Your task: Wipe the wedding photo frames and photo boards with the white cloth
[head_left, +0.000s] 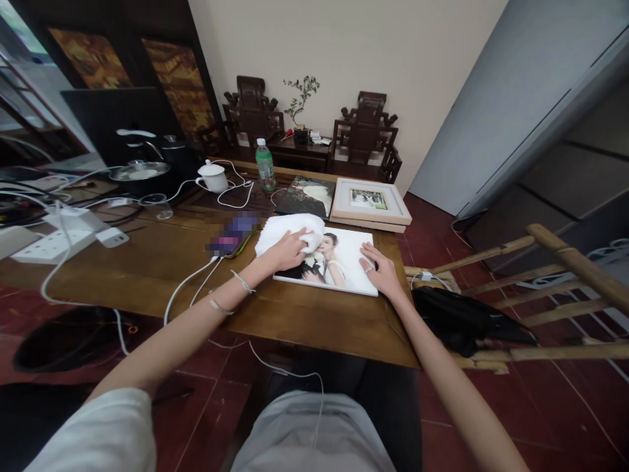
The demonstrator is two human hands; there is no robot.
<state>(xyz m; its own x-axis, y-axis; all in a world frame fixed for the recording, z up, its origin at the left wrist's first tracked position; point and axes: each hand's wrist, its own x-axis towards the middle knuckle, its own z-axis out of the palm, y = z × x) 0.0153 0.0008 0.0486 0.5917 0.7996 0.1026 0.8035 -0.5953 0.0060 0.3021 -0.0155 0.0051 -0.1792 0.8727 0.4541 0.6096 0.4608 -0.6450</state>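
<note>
A white cloth (282, 231) lies bunched under my left hand (293, 249), whose fingers press and grip it. It covers the upper left part of a photo panel (344, 278) that shows a couple and lies flat on the wooden table. My right hand (380, 269) rests on the panel's right edge with its fingers spread, and a ring shows on one finger. Just behind the panel is a dark photo album or print (307, 196). Beside that sits a stack of pale picture frames (372, 200).
A phone (233, 235) with a cable lies left of the cloth. Farther back stand a green-labelled bottle (265, 165) and a lidded white cup (212, 177). Power strips (56, 237), cables and a glass pot (141, 174) crowd the left. A bamboo chair (580, 262) stands right.
</note>
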